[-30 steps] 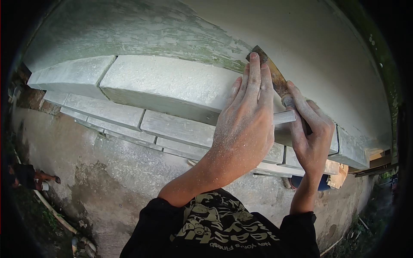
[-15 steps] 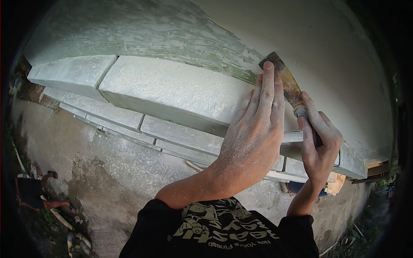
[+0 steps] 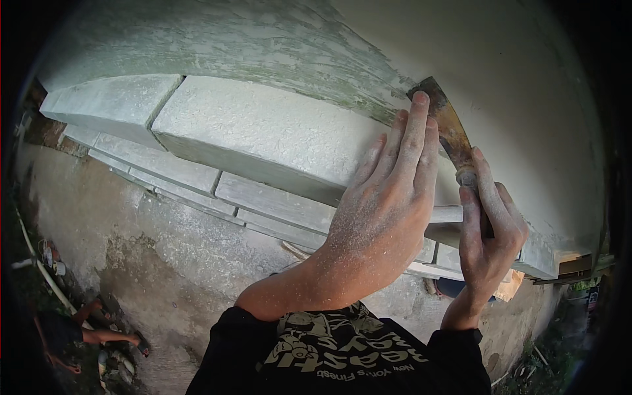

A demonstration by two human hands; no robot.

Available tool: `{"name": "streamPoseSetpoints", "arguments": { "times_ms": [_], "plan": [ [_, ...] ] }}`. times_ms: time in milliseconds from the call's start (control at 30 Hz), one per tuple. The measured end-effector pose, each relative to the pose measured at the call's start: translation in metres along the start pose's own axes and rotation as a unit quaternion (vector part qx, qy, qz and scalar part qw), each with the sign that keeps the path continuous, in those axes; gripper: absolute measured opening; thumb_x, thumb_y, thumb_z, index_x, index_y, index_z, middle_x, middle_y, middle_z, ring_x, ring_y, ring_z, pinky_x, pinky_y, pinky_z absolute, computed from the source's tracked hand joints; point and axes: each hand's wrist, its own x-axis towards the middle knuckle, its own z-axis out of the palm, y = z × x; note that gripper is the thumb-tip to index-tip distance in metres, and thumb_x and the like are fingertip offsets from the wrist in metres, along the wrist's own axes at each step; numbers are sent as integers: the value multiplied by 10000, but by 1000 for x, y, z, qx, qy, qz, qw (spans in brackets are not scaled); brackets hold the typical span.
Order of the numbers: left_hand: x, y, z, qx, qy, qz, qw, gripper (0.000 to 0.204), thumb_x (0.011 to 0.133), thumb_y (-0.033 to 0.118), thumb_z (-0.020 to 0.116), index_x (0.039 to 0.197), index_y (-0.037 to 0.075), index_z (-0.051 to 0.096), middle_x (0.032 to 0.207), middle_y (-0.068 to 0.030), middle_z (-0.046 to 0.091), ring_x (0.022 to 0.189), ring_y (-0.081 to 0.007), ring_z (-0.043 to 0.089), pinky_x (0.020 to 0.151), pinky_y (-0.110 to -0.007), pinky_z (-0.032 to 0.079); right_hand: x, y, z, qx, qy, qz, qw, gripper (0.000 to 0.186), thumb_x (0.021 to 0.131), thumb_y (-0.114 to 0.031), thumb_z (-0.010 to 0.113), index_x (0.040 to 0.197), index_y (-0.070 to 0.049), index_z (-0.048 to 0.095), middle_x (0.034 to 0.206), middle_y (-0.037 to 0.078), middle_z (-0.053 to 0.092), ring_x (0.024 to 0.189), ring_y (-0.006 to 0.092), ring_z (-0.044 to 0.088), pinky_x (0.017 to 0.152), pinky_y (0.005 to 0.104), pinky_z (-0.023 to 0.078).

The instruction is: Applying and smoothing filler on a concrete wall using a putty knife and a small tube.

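My right hand [image 3: 490, 243] is closed round the handle of a putty knife [image 3: 454, 128]. The worn, rust-stained blade lies against the plastered wall [image 3: 520, 85], its tip by the border between smooth pale coat and rough greenish streaks. My left hand [image 3: 382, 217], dusted white, has its fingers stretched out and close together. Its fingertips touch or nearly touch the blade's left edge. Below the left fingers runs a pale block ledge [image 3: 263, 131]. Between my hands juts a short whitish flat piece [image 3: 447, 214]; its other end is hidden behind my left hand.
Lower pale block courses [image 3: 276, 201] step down beneath the ledge. Stained concrete ground [image 3: 191, 283] lies far below. Another person [image 3: 85, 329] is at the lower left, near a long pale pole [image 3: 52, 283]. Plants and debris [image 3: 540, 355] lie at the lower right.
The putty knife and both hands have shifted slightly, the blade a little to the right along the wall. The other person at the lower left has changed position.
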Motion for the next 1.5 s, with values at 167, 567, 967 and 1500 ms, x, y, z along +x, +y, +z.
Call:
{"name": "streamPoseSetpoints", "arguments": {
  "times_ms": [167,567,967,1500],
  "plan": [
    [-1,-2,-7,32,16,-30,999,644,879,-57,556,1429,-275,301,1564,-471,75,1421,-599,317,1126,-639,388,13,-13,7,-12,-18,-23,1000,476,876,-21,714,1344,-107,690,820,107,729,682,128,629,652,306,511],
    [-10,1,-1,14,-22,-35,999,652,888,-24,540,1460,-237,311,1541,-458,234,1459,-557,293,1207,-599,269,2,2,-18,114,-111,87,983,446,863,-66,668,1305,-14,692,691,137,622,610,146,505,616,282,432],
    [-9,-3,1,27,-40,-11,999,641,904,17,541,1448,-243,326,1553,-452,229,1448,-524,345,1196,-575,292,4,3,-20,68,-90,74,991,452,841,-27,676,1291,-44,712,619,117,554,552,152,461,549,315,390],
    [-8,3,4,44,-28,-43,998,659,902,21,565,1453,-239,315,1552,-448,220,1454,-529,324,1197,-604,280,1,-9,-8,93,-69,80,990,444,866,-31,649,1307,-51,703,625,121,561,547,149,469,550,319,399]
  ]
}}
